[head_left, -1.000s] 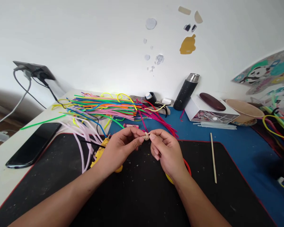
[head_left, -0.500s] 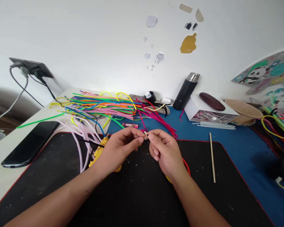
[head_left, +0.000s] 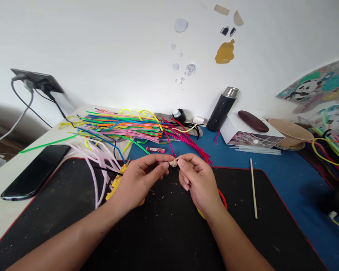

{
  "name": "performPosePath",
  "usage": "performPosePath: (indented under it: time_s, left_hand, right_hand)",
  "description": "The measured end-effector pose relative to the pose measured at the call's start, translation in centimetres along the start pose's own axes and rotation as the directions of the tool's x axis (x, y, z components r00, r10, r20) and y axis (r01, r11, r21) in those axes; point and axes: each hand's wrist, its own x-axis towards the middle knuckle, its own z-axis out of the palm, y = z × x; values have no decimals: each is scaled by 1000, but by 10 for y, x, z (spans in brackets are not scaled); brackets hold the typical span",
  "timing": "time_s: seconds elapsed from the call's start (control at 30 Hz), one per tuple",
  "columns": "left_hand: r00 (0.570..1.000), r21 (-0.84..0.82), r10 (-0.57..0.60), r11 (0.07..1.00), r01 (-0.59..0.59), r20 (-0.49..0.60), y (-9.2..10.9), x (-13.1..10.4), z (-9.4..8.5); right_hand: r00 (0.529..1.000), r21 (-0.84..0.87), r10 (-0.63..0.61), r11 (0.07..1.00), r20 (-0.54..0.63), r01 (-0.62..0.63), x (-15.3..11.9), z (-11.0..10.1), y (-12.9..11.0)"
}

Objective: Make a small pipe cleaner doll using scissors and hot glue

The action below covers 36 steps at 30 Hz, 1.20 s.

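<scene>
Between the fingertips of both hands is a small crumpled beige piece (head_left: pixel 173 163), too small to name surely. My left hand (head_left: pixel 147 174) pinches its left side with thumb and forefinger. My right hand (head_left: pixel 196 177) pinches its right side, the other fingers curled under. Partly hidden behind my left wrist lies a yellow-handled tool (head_left: pixel 115 185) with a metal tip. A red and yellow curved handle (head_left: pixel 222 197) shows from behind my right hand. Both hands are above a black mat (head_left: pixel 169 229).
A pile of coloured pipe cleaners (head_left: pixel 124 126) lies at the back left, near a black phone (head_left: pixel 36 173). A thin wooden stick (head_left: pixel 253 188) rests on the mat's right side. Behind are a black flask (head_left: pixel 222 109), a white drawer box (head_left: pixel 248 130) and a pink lighter-like item (head_left: pixel 155 150).
The beige piece shows more fully now and looks turned between my fingers. My left fingertips have shifted slightly left, opening a little more room between the hands.
</scene>
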Motion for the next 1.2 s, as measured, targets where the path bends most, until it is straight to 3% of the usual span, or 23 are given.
performPosePath:
  time_s: [0.13, 0.23, 0.47, 0.63, 0.8, 0.97, 1.2]
  left_hand:
    - [999, 65, 26, 998, -27, 19, 0, -3, -1]
    - [993, 159, 111, 981, -114, 29, 1, -6, 0]
    - [929, 336, 356, 867, -369, 100, 2, -8, 3]
    - [904, 369, 409, 827, -425, 125, -1, -7, 4]
    - [931, 322, 339, 874, -364, 133, 0, -10, 5]
    - [980, 210, 179, 958, -193, 83, 4, -10, 6]
    - [996, -177, -52, 982, 65, 79, 4, -4, 6]
  right_hand:
    - [1000, -27, -6, 1000, -1, 6, 0, -1, 1]
    - [1000, -41, -11, 999, -14, 11, 0, -2, 0]
    - [1000, -41, -19, 999, -24, 18, 0, 0, -1]
    - [999, -54, -18, 998, -33, 16, 0, -1, -1]
    - [999, -49, -13, 999, -41, 11, 1, 0, -2]
    - [999, -38, 18, 999, -29, -19, 0, -1, -1]
    - [998, -16, 58, 998, -1, -58, 0, -1, -2]
